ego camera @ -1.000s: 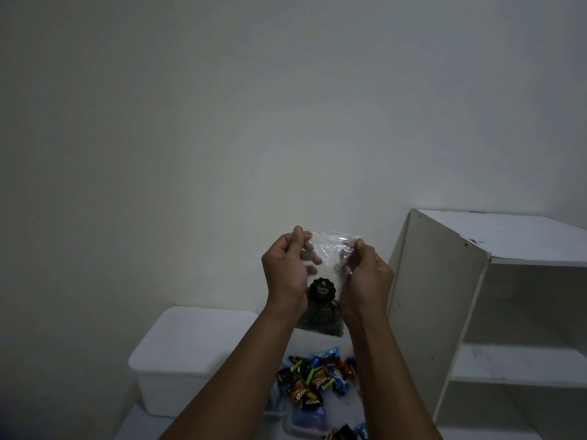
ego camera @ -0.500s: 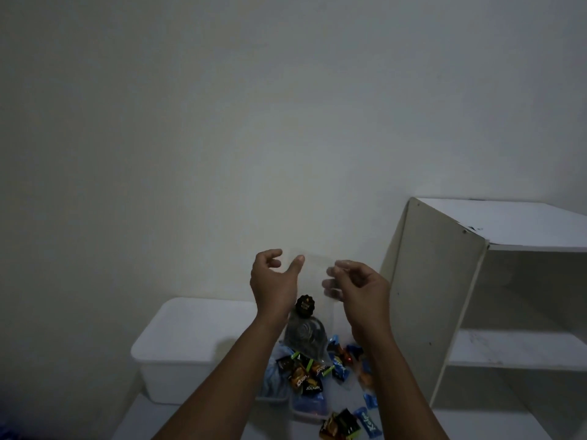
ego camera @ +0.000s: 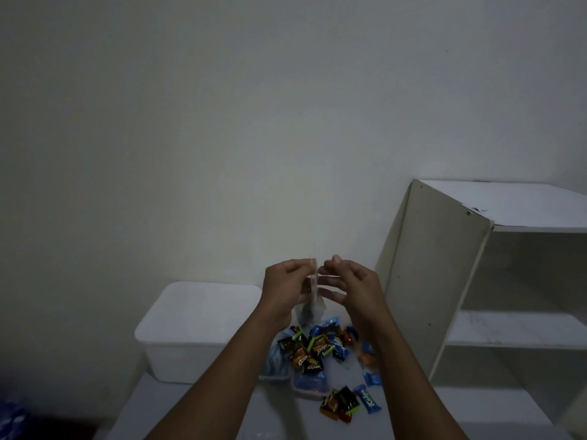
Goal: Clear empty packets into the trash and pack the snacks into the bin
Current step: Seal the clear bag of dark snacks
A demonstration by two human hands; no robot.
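I hold a clear plastic packet (ego camera: 313, 289) edge-on above the table; its dark lower end hangs at chest height. My left hand (ego camera: 284, 289) pinches its top edge between thumb and fingers. My right hand (ego camera: 351, 289) is right beside it, fingers loosely bent with their tips at the packet's side and the thumb raised off it. Below lies a pile of wrapped snacks (ego camera: 317, 347) in black, orange and blue. A white lidded bin (ego camera: 197, 312) stands to the left of the pile.
Small clear containers (ego camera: 308, 384) sit under the pile. A few loose snacks (ego camera: 343, 404) lie nearer me on the grey table (ego camera: 190, 408). A white open shelf unit (ego camera: 444, 265) stands at the right. Something blue (ego camera: 12, 417) shows at the bottom left corner.
The packet was held flat by both hands, both hands then opened round it, and it is now turned edge-on in my left hand's pinch. The hands sit lower and closer together.
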